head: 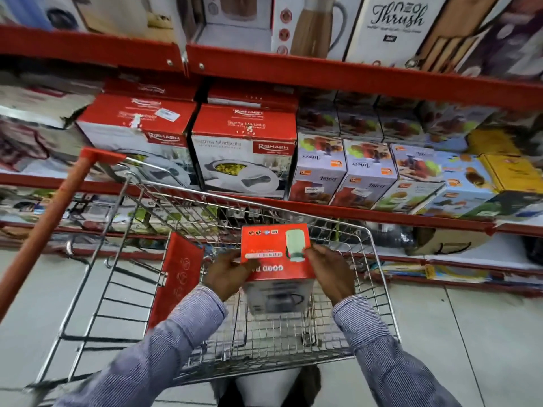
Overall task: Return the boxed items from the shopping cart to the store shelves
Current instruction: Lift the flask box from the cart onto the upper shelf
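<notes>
I hold a red and white box (276, 254) with a pale green appliance pictured on its top, above the wire shopping cart (379, 277). My left hand (227, 274) grips its left side and my right hand (330, 271) grips its right side. The box hangs over the cart's basket, level with its rim. Red store shelves (352, 214) rise behind the cart, stocked with boxed goods. Whether other boxes lie under the held one in the cart is hidden.
Two red and white Rishabh casserole boxes (244, 151) stand on the middle shelf behind the cart, with purple Juicer boxes (343, 171) to their right. The cart's orange handle (50, 218) runs along the left. A red flap (176, 277) hangs inside the cart. Grey tiled floor lies below.
</notes>
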`<state>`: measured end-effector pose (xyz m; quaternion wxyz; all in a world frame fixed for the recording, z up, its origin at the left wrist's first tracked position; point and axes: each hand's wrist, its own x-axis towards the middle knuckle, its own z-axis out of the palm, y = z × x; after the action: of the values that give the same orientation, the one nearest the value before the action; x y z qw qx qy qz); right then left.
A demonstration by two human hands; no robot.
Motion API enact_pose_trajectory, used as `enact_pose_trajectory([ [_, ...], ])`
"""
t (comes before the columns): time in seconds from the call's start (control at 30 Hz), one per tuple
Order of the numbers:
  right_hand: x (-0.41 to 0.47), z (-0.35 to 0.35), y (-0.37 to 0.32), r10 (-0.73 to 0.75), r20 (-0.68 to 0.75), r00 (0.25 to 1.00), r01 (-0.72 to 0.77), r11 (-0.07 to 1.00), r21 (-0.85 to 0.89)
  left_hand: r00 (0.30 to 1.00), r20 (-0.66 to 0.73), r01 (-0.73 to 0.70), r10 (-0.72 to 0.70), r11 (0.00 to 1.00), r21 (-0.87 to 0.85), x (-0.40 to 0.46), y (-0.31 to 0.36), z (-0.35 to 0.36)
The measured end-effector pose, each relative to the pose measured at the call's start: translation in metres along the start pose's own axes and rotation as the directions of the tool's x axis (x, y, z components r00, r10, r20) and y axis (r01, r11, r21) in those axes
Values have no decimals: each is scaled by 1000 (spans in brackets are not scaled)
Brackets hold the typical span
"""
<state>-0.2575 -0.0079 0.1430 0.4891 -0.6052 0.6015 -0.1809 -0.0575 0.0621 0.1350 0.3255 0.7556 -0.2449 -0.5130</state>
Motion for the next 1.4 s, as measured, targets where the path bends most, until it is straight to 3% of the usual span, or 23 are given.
enact_pose_trajectory([
  [0.13, -12, -17, -57, -162, -65, 985, 172, 965, 197, 974, -109, -194, 200, 979, 61, -35, 46, -42],
  [0.23, -14, -31, -102, -258, -104, 960, 277, 922, 271, 913, -186, -358, 363, 932, 63, -65, 86, -66],
  [0.4, -25, -49, -183, -377, -236, 896, 437, 844, 311, 754, -294, -577, 587, 806, 132, -111, 145, -104],
  [0.53, -41, -57, -244, -496, -282, 821, 568, 756, 324, 562, -381, -697, 734, 669, 260, -132, 182, -136],
  [0.7, -51, -63, -310, -603, -308, 736, 677, 662, 321, 417, -389, -797, 821, 537, 278, -148, 228, -175],
  [0.87, -52, -67, -358, -653, -329, 682, 731, 610, 306, 339, -340, -874, 877, 427, 233, -151, 266, -205],
  [1.03, -44, -68, -385, -679, -365, 637, 771, 568, 287, 306, -326, -890, 895, 390, 235, -141, 291, -223],
  [1.2, -26, -72, -399, -682, -362, 636, 771, 578, 265, 254, -309, -904, 916, 339, 261, -123, 306, -227],
  [1.4, 5, -73, -407, -688, -315, 654, 756, 590, 283, 254, -286, -902, 924, 333, 274, -87, 318, -225],
])
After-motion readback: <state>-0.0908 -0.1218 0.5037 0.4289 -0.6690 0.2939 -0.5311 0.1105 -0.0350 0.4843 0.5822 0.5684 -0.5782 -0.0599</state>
